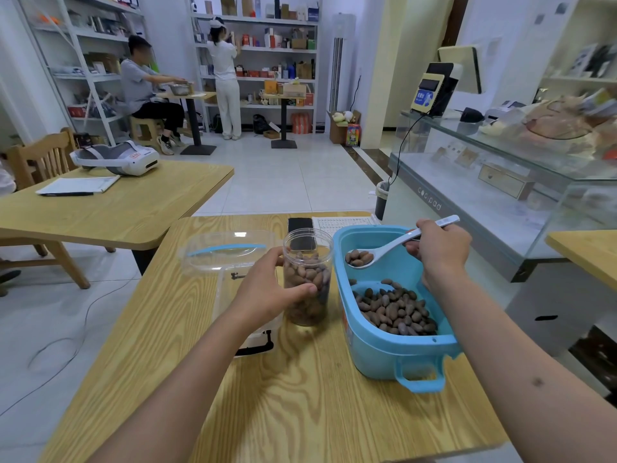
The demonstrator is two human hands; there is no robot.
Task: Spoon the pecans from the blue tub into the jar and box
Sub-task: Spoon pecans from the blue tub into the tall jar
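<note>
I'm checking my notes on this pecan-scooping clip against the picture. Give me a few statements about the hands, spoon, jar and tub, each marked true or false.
1. The left hand grips the clear jar. True.
2. The white spoon in the right hand is empty. False: its bowl carries a few pecans.
3. The jar has no pecans in it yet. False: it is already filled well over halfway.
4. The spoon's bowl hangs over the blue tub, not over the jar. True.
5. The pecans left in the tub lie heaped toward its near end. True.
6. The jar stands to the right of the tub. False: it stands to the left, close beside it.
</note>
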